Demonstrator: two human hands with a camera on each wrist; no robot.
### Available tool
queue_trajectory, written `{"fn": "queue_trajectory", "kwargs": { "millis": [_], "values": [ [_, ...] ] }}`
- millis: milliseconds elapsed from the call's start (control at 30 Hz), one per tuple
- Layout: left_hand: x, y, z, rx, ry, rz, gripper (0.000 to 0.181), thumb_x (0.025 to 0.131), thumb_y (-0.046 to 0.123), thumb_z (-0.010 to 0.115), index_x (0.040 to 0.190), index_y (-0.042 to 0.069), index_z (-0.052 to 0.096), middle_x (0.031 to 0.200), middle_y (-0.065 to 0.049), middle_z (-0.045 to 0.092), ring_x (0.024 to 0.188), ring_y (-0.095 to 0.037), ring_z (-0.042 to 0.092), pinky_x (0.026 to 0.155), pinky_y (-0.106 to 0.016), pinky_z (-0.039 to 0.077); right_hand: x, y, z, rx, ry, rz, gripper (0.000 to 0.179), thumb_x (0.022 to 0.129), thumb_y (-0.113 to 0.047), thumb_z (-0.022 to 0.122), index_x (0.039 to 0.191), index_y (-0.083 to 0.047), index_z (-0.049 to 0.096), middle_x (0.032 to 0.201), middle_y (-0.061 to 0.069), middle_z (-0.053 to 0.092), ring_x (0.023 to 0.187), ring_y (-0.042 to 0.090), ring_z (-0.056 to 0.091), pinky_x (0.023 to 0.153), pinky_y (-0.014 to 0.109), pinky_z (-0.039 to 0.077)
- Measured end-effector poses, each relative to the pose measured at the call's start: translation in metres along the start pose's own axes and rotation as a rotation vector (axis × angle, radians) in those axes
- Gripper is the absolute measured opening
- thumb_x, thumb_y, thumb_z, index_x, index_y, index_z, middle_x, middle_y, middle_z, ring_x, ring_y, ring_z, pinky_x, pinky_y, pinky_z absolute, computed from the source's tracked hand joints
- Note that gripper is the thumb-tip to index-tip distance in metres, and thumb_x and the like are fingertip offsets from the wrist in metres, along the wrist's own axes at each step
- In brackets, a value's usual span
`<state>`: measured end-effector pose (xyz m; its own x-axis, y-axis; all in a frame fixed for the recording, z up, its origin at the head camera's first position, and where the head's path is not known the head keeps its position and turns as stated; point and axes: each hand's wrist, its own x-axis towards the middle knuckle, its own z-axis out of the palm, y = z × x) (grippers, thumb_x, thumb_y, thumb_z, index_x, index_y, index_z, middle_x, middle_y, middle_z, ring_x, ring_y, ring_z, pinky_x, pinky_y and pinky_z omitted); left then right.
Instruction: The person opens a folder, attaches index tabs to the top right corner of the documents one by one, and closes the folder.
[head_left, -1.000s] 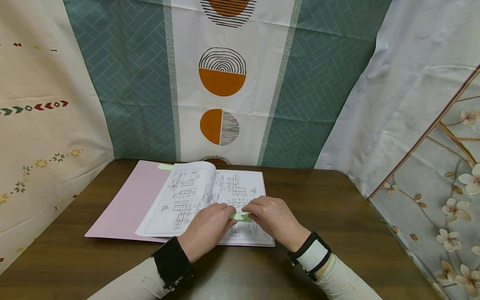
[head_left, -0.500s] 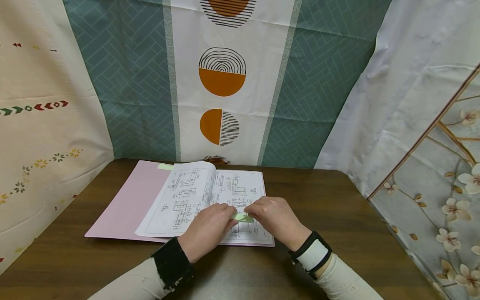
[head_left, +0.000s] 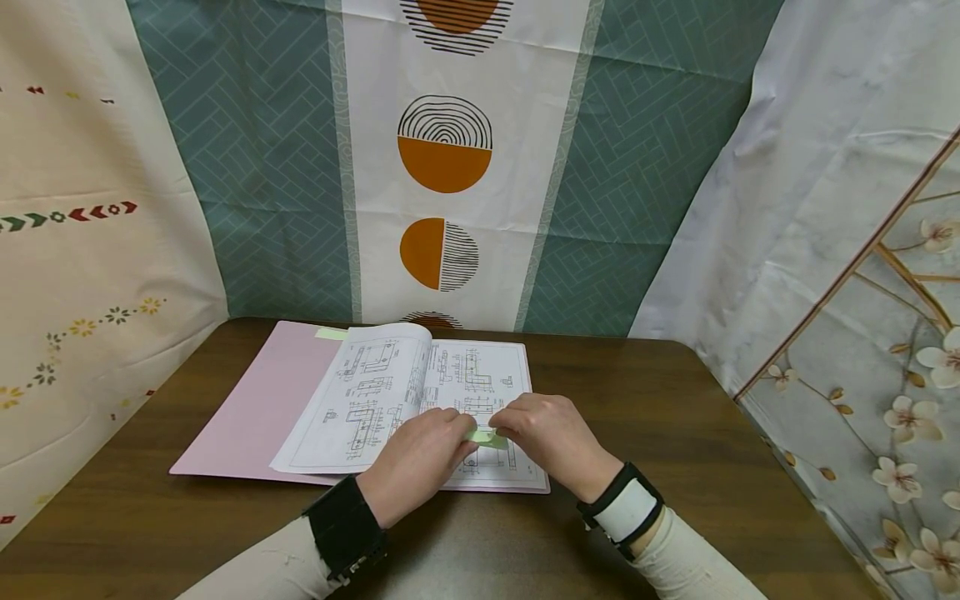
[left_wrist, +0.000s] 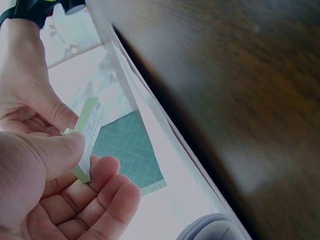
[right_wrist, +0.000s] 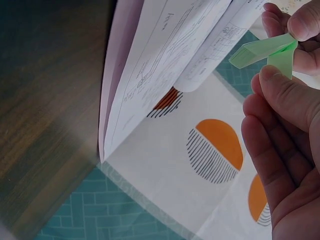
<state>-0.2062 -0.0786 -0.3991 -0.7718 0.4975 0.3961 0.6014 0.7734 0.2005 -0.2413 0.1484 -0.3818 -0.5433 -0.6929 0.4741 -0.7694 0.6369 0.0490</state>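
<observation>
Both hands meet over the right page of an open booklet (head_left: 480, 367) with technical line drawings. My left hand (head_left: 420, 450) pinches a small light-green sticky note pad (left_wrist: 89, 130), thumb on one face and curled fingers behind. Printing shows on the pad's back in the left wrist view. With thumb and fingertips, my right hand (head_left: 555, 437) pinches a green sheet (right_wrist: 283, 62) that bends away from the pad. In the right wrist view the sheet and pad form a V and still meet near the left thumb.
The booklet lies in a pink folder (head_left: 247, 400) on a dark wooden table (head_left: 637, 392). A pale-green strip (head_left: 331, 333) sits at the folder's top edge, beside the curled left page. Patterned cloths (head_left: 630, 167) hang behind the table and on both sides.
Both hands have shifted very slightly to the right with the green pad between them. The booklet and folder have stayed in place.
</observation>
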Motion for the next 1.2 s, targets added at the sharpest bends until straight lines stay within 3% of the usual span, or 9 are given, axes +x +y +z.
{"fn": "queue_trajectory", "kwargs": {
  "millis": [833,1067,1200],
  "values": [
    [0.0007,-0.0010,-0.0006,0.010,0.024,0.019,0.013,0.101,0.022,0.084,0.101,0.015,0.073,0.087,0.004,0.068,0.076,-0.012,0.058,0.068,-0.031,0.052,-0.0013,0.0050,0.0026,0.040,0.083,-0.040,0.029,0.075,-0.009,0.103,0.098,-0.016,0.088,0.091,-0.006,0.082,0.082,0.008,0.074,0.076,0.027,0.062],
    [0.0009,-0.0012,-0.0010,0.002,0.001,-0.015,0.013,0.101,0.022,0.084,0.106,0.013,0.077,0.090,0.003,0.070,0.078,-0.011,0.060,0.071,-0.032,0.054,-0.0002,0.0039,0.0013,0.071,0.064,-0.026,0.024,0.080,-0.018,0.101,0.100,-0.020,0.089,0.091,-0.009,0.081,0.082,0.007,0.073,0.076,0.025,0.061],
    [0.0007,-0.0016,-0.0006,0.002,0.002,-0.015,0.014,0.100,0.022,0.085,0.106,0.012,0.077,0.089,0.003,0.070,0.077,-0.011,0.059,0.070,-0.031,0.053,-0.0001,0.0043,0.0010,0.078,0.048,0.002,0.023,0.082,-0.016,0.099,0.103,-0.020,0.089,0.094,-0.010,0.082,0.086,0.007,0.075,0.079,0.027,0.062]
  ]
}}
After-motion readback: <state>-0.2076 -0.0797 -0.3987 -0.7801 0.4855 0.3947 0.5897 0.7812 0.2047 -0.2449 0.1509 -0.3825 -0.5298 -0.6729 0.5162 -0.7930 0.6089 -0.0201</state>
